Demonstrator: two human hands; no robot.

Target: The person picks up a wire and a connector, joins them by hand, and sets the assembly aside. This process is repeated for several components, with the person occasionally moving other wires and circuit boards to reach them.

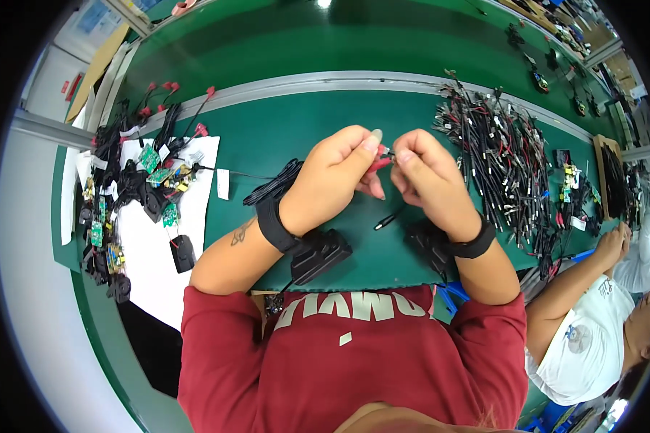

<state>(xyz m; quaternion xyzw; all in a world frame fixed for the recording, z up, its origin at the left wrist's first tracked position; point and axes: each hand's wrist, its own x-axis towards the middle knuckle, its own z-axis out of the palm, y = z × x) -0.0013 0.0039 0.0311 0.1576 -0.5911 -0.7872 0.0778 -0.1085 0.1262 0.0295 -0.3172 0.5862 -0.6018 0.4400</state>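
Note:
My left hand (332,167) pinches a small red connector (379,164) over the green bench. Close beside it, the fingers of my right hand (425,167) are closed on a thin dark cable end (388,153), which meets or nearly meets the red piece; whether the two are joined I cannot tell. Left of my left wrist lies a coiled black cable (273,183) with a white tag (223,185). A loose black cable tip (386,221) rests below my hands. Each wrist wears a black strap with a dark box-shaped device.
A large pile of black cables (495,162) with metal tips covers the right side. On the left, green circuit boards (149,158) with cables lie over white paper (141,245). A metal rail (303,82) runs along the back. A co-worker's arm (581,285) is at right.

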